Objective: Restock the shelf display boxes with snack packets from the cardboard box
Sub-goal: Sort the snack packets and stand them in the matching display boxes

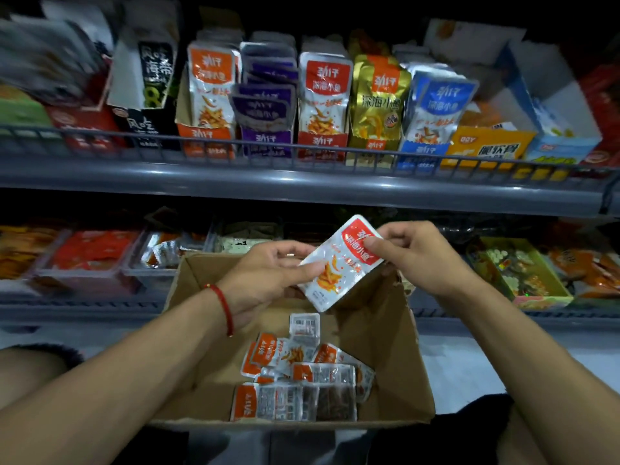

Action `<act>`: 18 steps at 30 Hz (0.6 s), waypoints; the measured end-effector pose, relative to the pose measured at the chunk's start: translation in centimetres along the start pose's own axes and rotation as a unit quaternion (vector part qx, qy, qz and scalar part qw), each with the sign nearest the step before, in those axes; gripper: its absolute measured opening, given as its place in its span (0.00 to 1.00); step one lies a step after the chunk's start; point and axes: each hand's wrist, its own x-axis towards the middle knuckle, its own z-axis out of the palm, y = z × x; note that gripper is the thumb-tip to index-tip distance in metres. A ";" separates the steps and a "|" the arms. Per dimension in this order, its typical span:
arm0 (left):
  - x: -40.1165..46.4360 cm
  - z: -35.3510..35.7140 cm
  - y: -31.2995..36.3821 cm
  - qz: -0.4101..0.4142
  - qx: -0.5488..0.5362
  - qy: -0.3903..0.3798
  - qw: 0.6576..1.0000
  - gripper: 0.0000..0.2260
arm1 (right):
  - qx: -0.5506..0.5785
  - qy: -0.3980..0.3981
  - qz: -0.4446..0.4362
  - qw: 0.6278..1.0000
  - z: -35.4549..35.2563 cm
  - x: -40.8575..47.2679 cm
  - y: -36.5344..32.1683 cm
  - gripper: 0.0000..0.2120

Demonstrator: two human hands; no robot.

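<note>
Both my hands hold a red-and-white snack packet stack (339,266) above the open cardboard box (399,344). My left hand (268,276) grips its lower left edge, thumb on the front. My right hand (412,253) pinches its upper right end. Several orange and red packets (302,374) lie loose in the bottom of the box. On the upper shelf stand the display boxes: an orange one (208,95), a purple one (268,105), a red one (323,99), a gold one (377,99) and a blue one (432,105).
A grey shelf rail (302,182) runs across in front of the display boxes. The lower shelf behind the box holds trays of red snacks (90,256) at left and a green box of mixed sweets (516,273) at right. Other cartons crowd both ends of the upper shelf.
</note>
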 end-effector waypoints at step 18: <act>-1.7 0.2 4.6 0.048 -0.196 0.008 0.979 0.12 | 0.196 0.116 0.028 0.973 0.4 -0.2 -4.2 0.10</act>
